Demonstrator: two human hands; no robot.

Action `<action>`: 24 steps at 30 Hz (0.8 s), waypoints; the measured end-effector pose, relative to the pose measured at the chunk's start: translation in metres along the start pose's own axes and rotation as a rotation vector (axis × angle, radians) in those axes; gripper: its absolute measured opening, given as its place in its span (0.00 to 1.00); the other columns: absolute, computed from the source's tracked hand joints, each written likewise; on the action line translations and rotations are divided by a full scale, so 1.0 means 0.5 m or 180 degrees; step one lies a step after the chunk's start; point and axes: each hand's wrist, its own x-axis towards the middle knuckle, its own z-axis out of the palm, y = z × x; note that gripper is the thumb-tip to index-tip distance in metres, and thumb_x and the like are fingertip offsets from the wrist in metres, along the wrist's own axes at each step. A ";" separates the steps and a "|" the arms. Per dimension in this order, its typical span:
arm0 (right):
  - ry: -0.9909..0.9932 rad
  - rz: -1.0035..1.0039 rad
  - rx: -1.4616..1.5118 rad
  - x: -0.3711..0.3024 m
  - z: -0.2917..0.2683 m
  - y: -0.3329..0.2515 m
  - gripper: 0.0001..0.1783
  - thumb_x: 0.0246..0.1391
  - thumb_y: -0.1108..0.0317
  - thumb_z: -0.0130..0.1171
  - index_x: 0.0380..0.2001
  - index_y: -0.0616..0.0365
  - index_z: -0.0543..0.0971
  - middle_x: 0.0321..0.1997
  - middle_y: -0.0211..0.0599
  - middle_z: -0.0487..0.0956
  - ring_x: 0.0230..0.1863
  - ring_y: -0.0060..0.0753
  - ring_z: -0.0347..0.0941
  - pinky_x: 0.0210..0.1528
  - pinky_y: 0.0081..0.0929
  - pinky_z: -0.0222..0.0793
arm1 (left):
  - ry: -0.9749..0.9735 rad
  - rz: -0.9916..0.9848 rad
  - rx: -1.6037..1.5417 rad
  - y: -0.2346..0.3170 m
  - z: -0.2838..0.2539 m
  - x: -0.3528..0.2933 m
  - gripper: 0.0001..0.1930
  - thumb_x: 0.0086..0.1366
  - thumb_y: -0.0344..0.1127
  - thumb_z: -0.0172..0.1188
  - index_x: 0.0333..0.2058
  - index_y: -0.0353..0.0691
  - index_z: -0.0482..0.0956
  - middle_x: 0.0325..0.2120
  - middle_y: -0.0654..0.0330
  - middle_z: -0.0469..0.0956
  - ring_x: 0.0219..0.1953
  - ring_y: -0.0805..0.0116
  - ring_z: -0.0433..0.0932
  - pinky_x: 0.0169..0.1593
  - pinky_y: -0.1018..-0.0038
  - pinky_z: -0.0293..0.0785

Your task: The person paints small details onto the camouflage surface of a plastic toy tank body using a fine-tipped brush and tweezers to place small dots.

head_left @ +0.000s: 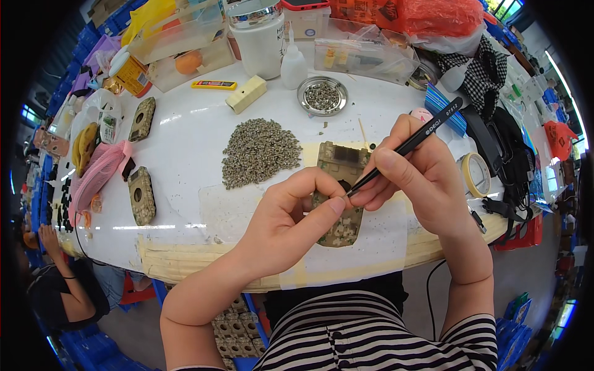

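My right hand (pixel 424 188) grips a pair of black tweezers (pixel 428 128), their tips pointing down and to the left. At those tips my left hand (pixel 288 222) has thumb and forefinger pinched together; whatever is between them is too small or hidden to make out. Beneath both hands a camouflage-patterned casing (pixel 342 232) lies on the white table, its middle partly covered by my fingers. A heap of small metallic pieces (pixel 260 153) spreads out left of the casing. Beyond it, a round metal dish (pixel 299 99) holds more small pieces.
Two similar camouflage casings (pixel 142 195) lie on the left. Toward the back stand a white squeeze bottle (pixel 293 67), a cream block (pixel 246 94) and a white canister (pixel 257 46). A tape roll (pixel 465 176) is at right. Another person's arm (pixel 68 278) shows at far left.
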 end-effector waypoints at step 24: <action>0.0201 -0.1290 -0.1041 -0.028 0.021 0.028 0.07 0.54 0.77 0.60 0.34 0.64 0.71 0.33 0.39 0.77 0.33 0.27 0.78 0.33 0.20 0.75 | 0.0193 -0.0401 -0.0884 0.017 -0.013 0.007 0.16 0.58 0.26 0.49 0.46 0.38 0.71 0.41 0.62 0.73 0.43 0.77 0.72 0.46 0.77 0.70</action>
